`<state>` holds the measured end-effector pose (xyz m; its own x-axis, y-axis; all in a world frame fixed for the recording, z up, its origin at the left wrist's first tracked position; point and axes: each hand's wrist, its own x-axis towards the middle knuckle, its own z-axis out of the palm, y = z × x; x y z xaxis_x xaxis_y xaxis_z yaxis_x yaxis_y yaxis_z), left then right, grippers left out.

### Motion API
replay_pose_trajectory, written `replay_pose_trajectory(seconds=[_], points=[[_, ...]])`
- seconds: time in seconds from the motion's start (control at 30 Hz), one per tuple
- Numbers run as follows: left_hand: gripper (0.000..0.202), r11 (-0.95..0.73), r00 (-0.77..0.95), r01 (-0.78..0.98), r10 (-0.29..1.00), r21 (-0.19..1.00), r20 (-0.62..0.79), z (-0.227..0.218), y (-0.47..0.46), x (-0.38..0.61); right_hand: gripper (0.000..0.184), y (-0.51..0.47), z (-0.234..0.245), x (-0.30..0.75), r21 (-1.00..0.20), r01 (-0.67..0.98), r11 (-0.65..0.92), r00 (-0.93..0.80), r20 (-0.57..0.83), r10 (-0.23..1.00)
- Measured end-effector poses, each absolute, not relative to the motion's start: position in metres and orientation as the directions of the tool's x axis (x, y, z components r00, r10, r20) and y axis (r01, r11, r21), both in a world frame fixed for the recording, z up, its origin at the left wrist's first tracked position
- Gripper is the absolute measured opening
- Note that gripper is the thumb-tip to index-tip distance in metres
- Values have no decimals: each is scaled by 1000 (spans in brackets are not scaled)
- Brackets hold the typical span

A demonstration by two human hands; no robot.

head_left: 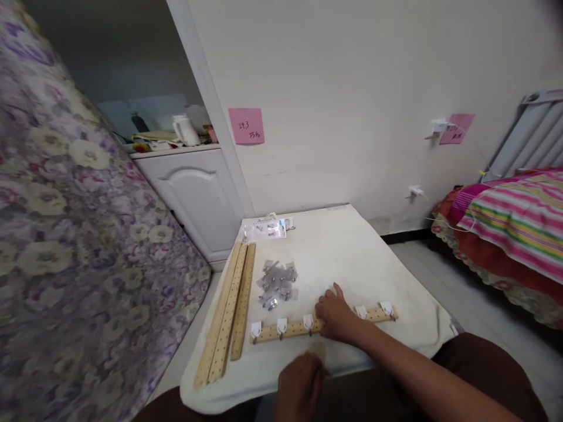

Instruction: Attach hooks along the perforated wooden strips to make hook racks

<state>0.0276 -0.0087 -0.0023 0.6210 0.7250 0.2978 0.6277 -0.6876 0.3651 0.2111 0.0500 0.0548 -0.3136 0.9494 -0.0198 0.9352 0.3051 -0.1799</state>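
Note:
A narrow wooden strip with drilled holes (293,330) lies across the near part of the cloth-covered table, with several white hooks (282,326) along it. My right hand (338,315) rests over this strip right of its middle, fingers curled down around it; the part underneath is hidden. Just in front, at the table's near edge, my left hand (300,378) is closed, and a small pale see-through piece (317,350) sticks out at its fingertips, blurred. Beyond the strip's left half lies a pile of small clear packets with metal bits (278,282).
Longer perforated wooden strips (226,310) lie along the table's left side. Flat clear packaging (264,230) is at the far left corner of the white tablecloth (334,246). A floral curtain (88,234) hangs at left; a bed (505,223) stands at right.

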Motion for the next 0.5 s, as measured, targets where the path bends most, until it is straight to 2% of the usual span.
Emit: replay_pose_trajectory(seconds=[0.37, 0.5], points=[[15, -748, 642, 611, 660, 261, 390, -14, 0, 24, 23, 65, 74, 224, -212, 958, 194, -201, -12, 979], [16, -735, 633, 623, 675, 268, 380, -29, 8, 21, 21, 79, 83, 239, -226, 968, 107, -109, 2, 994]])
